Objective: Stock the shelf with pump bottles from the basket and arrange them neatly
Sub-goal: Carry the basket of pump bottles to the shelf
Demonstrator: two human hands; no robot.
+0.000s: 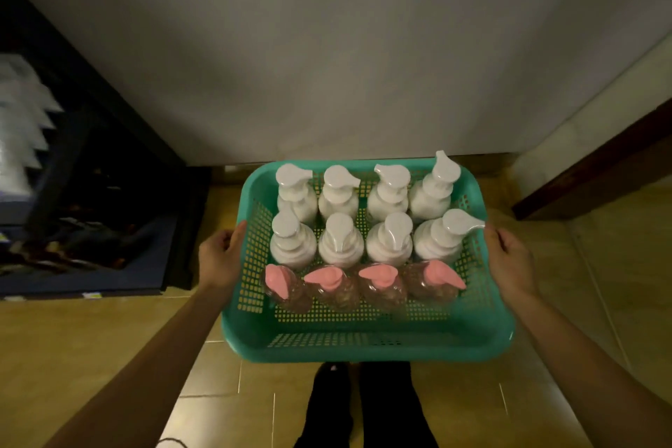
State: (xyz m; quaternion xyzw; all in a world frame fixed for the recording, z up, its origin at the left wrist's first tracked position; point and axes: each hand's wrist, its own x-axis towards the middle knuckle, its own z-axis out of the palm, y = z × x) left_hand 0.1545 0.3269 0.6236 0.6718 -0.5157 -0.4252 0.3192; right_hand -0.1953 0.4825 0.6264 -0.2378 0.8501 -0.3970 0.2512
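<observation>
I hold a teal perforated plastic basket (367, 345) in front of me, above the floor. My left hand (218, 258) grips its left rim and my right hand (509, 258) grips its right rim. Inside stand several white pump bottles (340, 240) in two back rows, upright and close together. A front row of several clear bottles with pink pump heads (327, 284) stands nearest to me. The dark shelf unit (91, 193) is at the left, blurred, with white items (18, 127) stacked on it.
A plain grey wall (345, 47) rises straight ahead. Tan floor tiles (91, 338) lie below, and my dark-clothed legs (363, 407) show under the basket. A dark wooden door frame (600, 164) runs along the right side.
</observation>
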